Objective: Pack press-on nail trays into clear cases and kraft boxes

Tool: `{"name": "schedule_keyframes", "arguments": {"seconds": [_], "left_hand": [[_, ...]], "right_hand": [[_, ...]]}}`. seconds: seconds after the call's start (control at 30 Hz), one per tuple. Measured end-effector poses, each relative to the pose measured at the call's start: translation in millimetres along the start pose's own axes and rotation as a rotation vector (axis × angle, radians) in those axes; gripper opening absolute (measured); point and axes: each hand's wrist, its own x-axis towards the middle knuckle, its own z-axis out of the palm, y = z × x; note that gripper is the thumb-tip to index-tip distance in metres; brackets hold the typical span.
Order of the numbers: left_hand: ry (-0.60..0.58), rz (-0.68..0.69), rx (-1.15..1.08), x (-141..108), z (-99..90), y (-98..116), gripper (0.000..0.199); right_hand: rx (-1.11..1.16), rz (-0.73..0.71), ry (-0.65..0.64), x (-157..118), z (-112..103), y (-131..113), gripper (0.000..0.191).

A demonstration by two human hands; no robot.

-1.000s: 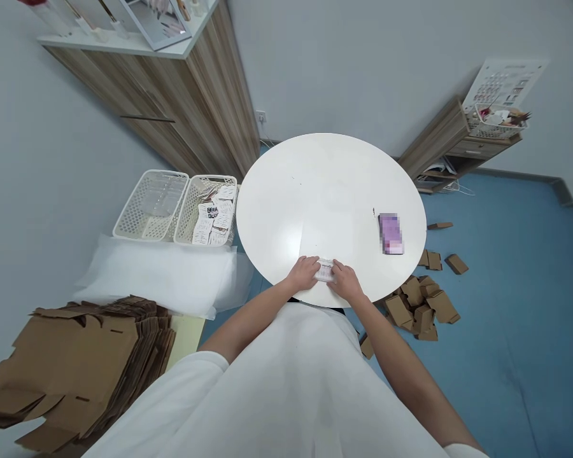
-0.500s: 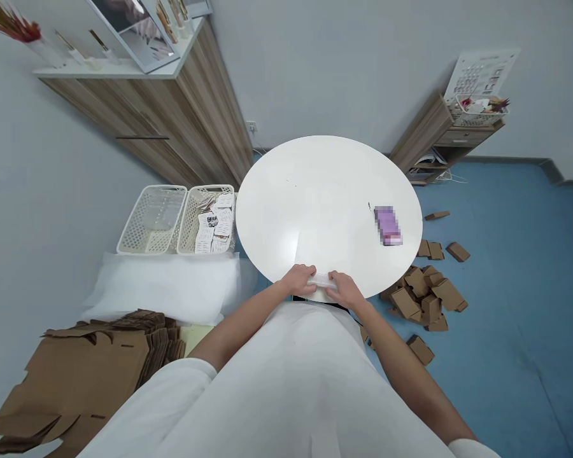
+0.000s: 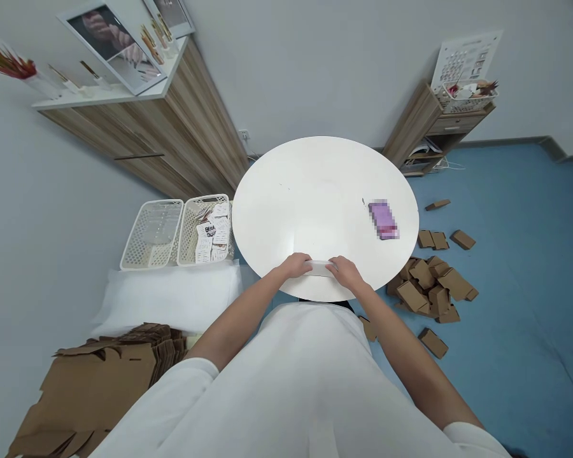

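Observation:
A small white, partly see-through item [image 3: 319, 268] is held between my two hands at the near edge of the round white table [image 3: 315, 191]. The fingers of my left hand [image 3: 296, 264] are closed on its left end. On its right end, my right hand [image 3: 344, 272] grips it with thumb and fingers. The item lies level, low over the tabletop; whether it touches the table is hard to tell. A blurred purple object [image 3: 383, 219] lies on the right part of the table.
Left of the table stand two white baskets [image 3: 151, 235], one with printed cards [image 3: 214, 232]. Below them are white sheets [image 3: 172, 296] and stacked flat cardboard [image 3: 95, 388]. Small brown boxes [image 3: 432, 289] lie on the blue floor at right. A wooden cabinet [image 3: 186, 133] stands back left.
Both hands have moved slightly forward with the white item, which now shows more between them. The camera view has tilted a little.

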Motion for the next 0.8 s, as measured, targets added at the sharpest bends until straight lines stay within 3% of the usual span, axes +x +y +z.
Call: {"name": "schedule_keyframes", "arguments": {"seconds": [0.2, 0.37, 0.53, 0.7, 0.8], "left_hand": [[-0.047, -0.182, -0.199, 14.6, -0.3, -8.1, 0.024], [-0.017, -0.276, -0.262, 21.4, 4.6, -17.2, 0.027], [0.075, -0.379, -0.187, 17.0, 10.0, -18.7, 0.03], [0.243, -0.346, 0.084, 8.0, 12.4, -11.6, 0.045], [0.349, -0.197, 0.197, 1.7, 13.4, -6.5, 0.047]], "right_hand": [[0.167, 0.08, -0.039, 14.1, -2.0, 10.1, 0.027], [0.281, 0.153, -0.057, 23.6, 0.8, 17.9, 0.025], [0.214, 0.2, 0.068, 26.6, 10.0, 27.7, 0.031], [0.05, 0.261, 0.268, 13.1, 14.9, 40.9, 0.036], [-0.047, 0.199, 0.362, 4.3, 12.6, 37.5, 0.036]]}}
